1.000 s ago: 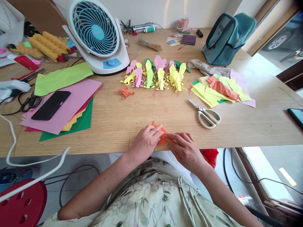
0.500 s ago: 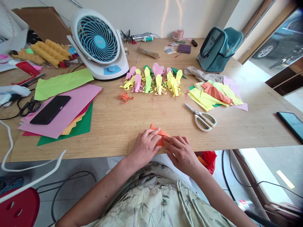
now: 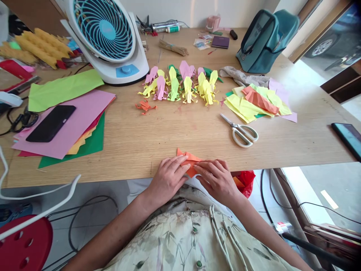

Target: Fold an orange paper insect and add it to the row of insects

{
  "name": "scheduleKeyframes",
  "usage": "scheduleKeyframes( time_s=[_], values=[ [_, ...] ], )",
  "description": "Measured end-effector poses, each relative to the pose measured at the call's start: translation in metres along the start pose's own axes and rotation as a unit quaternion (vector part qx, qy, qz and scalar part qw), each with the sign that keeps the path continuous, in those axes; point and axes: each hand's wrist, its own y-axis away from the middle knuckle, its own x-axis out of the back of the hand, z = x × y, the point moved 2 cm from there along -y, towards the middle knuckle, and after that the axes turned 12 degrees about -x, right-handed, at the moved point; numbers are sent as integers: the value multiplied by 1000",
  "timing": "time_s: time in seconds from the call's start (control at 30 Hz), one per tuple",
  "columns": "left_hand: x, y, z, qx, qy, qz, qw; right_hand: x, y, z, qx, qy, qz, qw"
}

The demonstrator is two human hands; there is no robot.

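Observation:
A folded piece of orange paper (image 3: 189, 160) lies at the near edge of the wooden table (image 3: 180, 135). My left hand (image 3: 167, 178) presses on its left side with fingers pinched together. My right hand (image 3: 216, 178) holds the paper's right side, fingertips pushing along a fold. Both hands touch the paper and nearly meet over it. Farther back stands a row of finished paper figures (image 3: 180, 84) in yellow, pink and green, with a small orange figure (image 3: 144, 106) in front of them.
White-handled scissors (image 3: 240, 130) lie right of centre. Coloured paper sheets (image 3: 64, 120) with a black phone (image 3: 50, 123) lie left; cut paper pieces (image 3: 258, 103) lie right. A fan (image 3: 105, 37) and teal bag (image 3: 263, 39) stand at the back. Another phone (image 3: 348, 137) is at the right edge.
The hands keep working the orange paper at the table edge, shifting slightly along the fold. The view has moved a little; nothing else on the table has moved.

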Motion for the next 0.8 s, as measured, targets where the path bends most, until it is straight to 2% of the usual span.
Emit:
scheduleKeyframes(
  time_s=[0.13,0.3,0.4,0.6,0.8],
  values=[
    [-1,-2,0,2,3,47,999,-4,-1,-1,-26,-3,21,999],
    [2,-10,-5,-7,2,22,1000,-4,-8,-6,-65,-19,32,997],
    [3,-14,-10,-10,9,28,1000,-4,-12,-6,-83,-28,42,995],
    [0,-14,-10,-10,8,63,998,-5,-13,-3,-84,-65,39,994],
    [1,-18,-6,10,4,47,999,-3,-12,-1,-80,-74,37,993]
  ],
)
